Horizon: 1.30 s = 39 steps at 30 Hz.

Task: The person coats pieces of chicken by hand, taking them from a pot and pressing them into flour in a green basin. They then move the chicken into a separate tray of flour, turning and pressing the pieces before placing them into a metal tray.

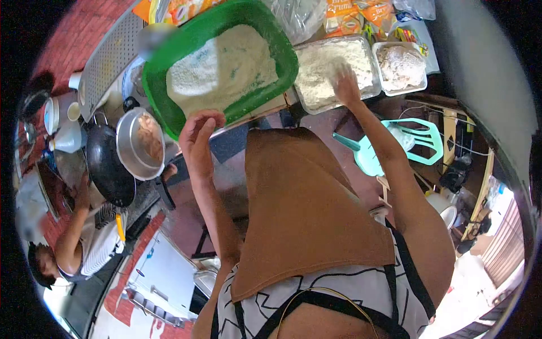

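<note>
My left hand point(199, 134) hovers at the near rim of a green plastic basin point(291, 59). Its fingers are loosely bent, the thumb apart from them, and I see nothing in it. White flour point(197, 76) covers much of the basin's bottom. Over to the right, my right hand point(345, 85) reaches into a rectangular tray point(316, 108) of flour-covered pieces point(319, 76). The fingers are stretched out, dusted white and slightly blurred, touching the flour. Beside that tray is a smaller white tray point(385, 90) with floured pieces point(402, 65).
On the left are a metal pot point(125, 150) with pale pieces inside and a black wok point(104, 164). Another person point(70, 251) is at the lower left. Orange packets point(343, 20) and clear plastic bags point(296, 17) lie behind the trays. A turquoise plastic chair point(370, 155) stands below right.
</note>
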{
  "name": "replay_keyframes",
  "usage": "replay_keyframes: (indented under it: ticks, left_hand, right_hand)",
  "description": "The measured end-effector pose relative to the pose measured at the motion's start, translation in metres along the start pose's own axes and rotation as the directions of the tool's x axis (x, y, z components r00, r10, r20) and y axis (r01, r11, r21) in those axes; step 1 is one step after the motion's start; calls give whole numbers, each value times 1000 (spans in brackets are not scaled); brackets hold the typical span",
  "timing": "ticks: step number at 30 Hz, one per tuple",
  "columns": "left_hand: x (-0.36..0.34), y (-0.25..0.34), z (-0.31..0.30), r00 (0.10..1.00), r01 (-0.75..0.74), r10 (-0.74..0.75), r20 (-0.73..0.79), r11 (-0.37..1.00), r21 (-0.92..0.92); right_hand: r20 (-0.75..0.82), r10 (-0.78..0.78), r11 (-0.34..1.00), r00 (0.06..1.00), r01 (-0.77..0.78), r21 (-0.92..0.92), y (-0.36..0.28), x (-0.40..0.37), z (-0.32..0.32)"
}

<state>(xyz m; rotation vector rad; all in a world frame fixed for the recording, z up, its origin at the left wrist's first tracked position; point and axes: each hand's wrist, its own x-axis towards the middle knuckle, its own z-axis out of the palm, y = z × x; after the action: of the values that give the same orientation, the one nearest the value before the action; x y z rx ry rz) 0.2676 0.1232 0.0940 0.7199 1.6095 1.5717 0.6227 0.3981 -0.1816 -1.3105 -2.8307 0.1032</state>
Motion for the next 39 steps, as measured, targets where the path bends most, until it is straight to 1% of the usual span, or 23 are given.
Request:
replay_keyframes:
  ticks: [4, 6, 7, 8, 10, 12, 15, 18, 20, 21, 23, 24, 26, 27, 28, 30, 32, 34, 35, 36, 37, 38, 39]
  left_hand:
    - [-21, 2, 20, 999, -19, 16, -28, 995, -97]
    - [-30, -2, 26, 999, -27, 19, -43, 983, -179]
    - [-34, -2, 28, 998, -27, 18, -55, 984, -177]
    - [-38, -2, 30, 998, -20, 7, -69, 981, -193]
    - [-42, -3, 33, 996, -19, 0, -91, 978, -206]
    - [-46, -4, 34, 994, -17, -5, -110, 979, -204]
    - [-47, -1, 36, 992, -22, -3, -128, 981, -191]
    - [-48, -3, 34, 991, -43, 19, -131, 983, -178]
    - [-48, -4, 32, 990, -45, 19, -141, 983, -179]
    - [-49, -4, 32, 989, -43, 17, -146, 983, -179]
    - [-46, -6, 32, 989, -36, 7, -146, 980, -195]
    - [-45, -7, 33, 989, -29, -2, -145, 977, -209]
    - [-41, -6, 35, 991, -30, 1, -135, 976, -214]
    - [-39, -5, 36, 992, -32, 4, -129, 975, -218]
    - [-36, -4, 37, 992, -31, 4, -123, 975, -218]
    - [-31, -2, 38, 994, -34, 15, -106, 983, -182]
    - [-27, -1, 38, 995, -28, 10, -97, 982, -185]
    - [-23, 0, 39, 996, -20, 3, -90, 982, -188]
    - [-22, 0, 40, 996, -21, 4, -92, 981, -192]
    - [-21, 0, 40, 996, -23, 4, -94, 980, -197]
    - [-20, 0, 40, 996, -20, 2, -92, 980, -197]
    - [-19, -1, 40, 996, -22, 4, -88, 979, -201]
    - [-18, -1, 41, 996, -25, 8, -85, 978, -205]
  right_hand:
    - [-156, 14, 990, 988, 9, 140, 4, 21, 7]
    - [-170, -235, 968, 957, 216, -124, 2, 29, 35]
    - [-222, -29, 981, 975, 70, 180, -13, 30, 36]
    - [-220, -37, 980, 975, 79, 184, -25, 29, 35]
    - [87, -33, 999, 996, 32, 4, -50, 24, 4]
    - [100, -82, 997, 992, 81, 21, -50, 18, 6]
    - [43, -165, 984, 985, 162, 68, -40, 18, 0]
    - [-150, -219, 946, 964, 247, 209, -2, 18, 14]
    - [-208, 121, 977, 971, -79, 198, 9, 19, 15]
    - [-206, 119, 977, 971, -78, 197, 6, 21, 12]
    - [135, 368, 916, 920, -384, 117, 3, 25, 6]
    - [134, 372, 915, 918, -388, 114, 9, 26, 31]
    - [107, 133, 990, 985, -137, 24, 26, 28, 105]
    - [5, 291, 930, 957, -284, 235, 12, 33, 104]
    - [5, 296, 928, 955, -289, 235, 3, 36, 89]
    - [205, 361, 760, 910, -414, 500, -6, 39, 53]
    - [206, 302, 718, 931, -364, 593, 24, 41, 68]
    - [380, 318, 337, 869, -478, 811, 46, 44, 61]
    - [185, 152, 787, 971, -233, 571, 59, 44, 42]
    - [96, 91, 807, 991, -129, 577, 88, 43, 64]
    - [34, 268, 822, 963, -247, 514, 83, 49, 43]
    - [242, 380, 706, 893, -449, 548, 88, 45, 13]
    - [191, 363, 791, 912, -410, 454, 96, 48, -6]
